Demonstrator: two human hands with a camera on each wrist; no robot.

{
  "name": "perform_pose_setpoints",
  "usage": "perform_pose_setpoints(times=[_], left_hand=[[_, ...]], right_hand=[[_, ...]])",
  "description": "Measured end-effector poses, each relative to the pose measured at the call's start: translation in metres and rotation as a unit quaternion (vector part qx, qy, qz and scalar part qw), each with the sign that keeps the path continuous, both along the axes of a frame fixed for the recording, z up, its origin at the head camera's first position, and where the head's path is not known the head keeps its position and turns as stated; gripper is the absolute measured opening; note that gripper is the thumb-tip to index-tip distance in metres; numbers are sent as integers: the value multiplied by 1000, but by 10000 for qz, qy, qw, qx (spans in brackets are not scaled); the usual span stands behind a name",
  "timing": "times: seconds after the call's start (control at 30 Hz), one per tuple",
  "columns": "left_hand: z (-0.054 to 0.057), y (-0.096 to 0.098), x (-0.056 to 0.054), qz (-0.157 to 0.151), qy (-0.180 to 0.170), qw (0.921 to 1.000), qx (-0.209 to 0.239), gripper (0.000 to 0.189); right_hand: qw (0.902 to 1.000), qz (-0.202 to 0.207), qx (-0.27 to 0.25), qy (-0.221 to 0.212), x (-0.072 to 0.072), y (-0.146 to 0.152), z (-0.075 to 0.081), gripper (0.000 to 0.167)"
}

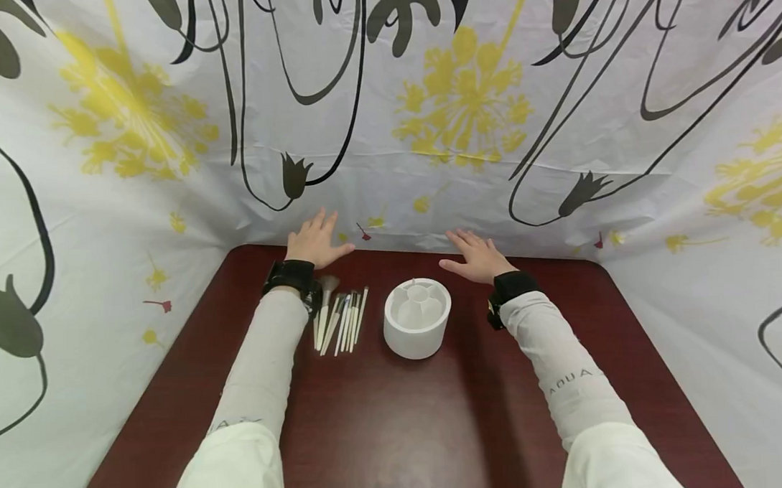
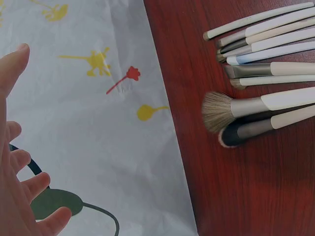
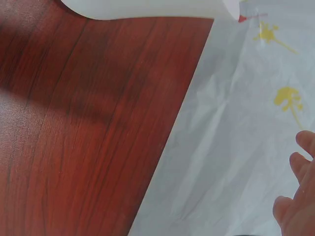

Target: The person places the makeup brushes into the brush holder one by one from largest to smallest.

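Several makeup brushes with pale handles lie side by side on the table, bristles toward the back. In the left wrist view a fluffy brush and a dark-tipped one lie nearest the camera. My left hand, fingers spread, hovers past the bristle ends near the table's back edge and holds nothing. Right of the brushes stands a round white organizer with divided compartments and no brushes in it. Beyond its right side my right hand reaches out flat, fingers extended, holding nothing.
The dark red wooden table ends at a white patterned cloth hanging behind it and at both sides. A black band with a camera sits on each wrist. The right arm's shadow falls across the table.
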State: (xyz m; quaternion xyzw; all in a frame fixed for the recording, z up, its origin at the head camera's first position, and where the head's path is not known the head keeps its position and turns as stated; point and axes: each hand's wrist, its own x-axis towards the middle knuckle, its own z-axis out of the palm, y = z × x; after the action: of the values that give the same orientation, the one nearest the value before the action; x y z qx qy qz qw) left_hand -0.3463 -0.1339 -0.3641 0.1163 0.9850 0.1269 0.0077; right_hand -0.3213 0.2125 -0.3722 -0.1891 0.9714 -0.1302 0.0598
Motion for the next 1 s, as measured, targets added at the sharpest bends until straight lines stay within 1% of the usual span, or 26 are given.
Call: perform_pose_setpoints(times=[0.07,0.1,0.2,0.3,0.5,0.7,0.8,1.0], left_hand=[[-1,-1,-1,-66,91,9999,43,89],[6,2,6,-40,24,9999,96,85],[6,1,9,-72,82,9998,174,81],[4,0,12,-85,139,9994,303,78],[-4,-5,13,-174,247,9989,358,78],[-14,-13,13,-234,219,9985,442,78],[-17,-16,12,-215,237,9984,468,78],[-21,-18,11,-203,251,9978,586,76]], right_hand=[[9999,96,-32,28,1,-3,1,77],[9999,153,-29,55,0,-4,1,77],[9994,306,-112,146,1,-8,1,74],[9984,501,-165,224,3,-10,-2,74],[9955,886,-243,249,11,-13,-8,74],[9937,1055,-236,293,17,-18,-14,71],[9929,1137,-262,224,19,-20,-18,70],[9923,1134,-487,-78,23,-21,-28,71]])
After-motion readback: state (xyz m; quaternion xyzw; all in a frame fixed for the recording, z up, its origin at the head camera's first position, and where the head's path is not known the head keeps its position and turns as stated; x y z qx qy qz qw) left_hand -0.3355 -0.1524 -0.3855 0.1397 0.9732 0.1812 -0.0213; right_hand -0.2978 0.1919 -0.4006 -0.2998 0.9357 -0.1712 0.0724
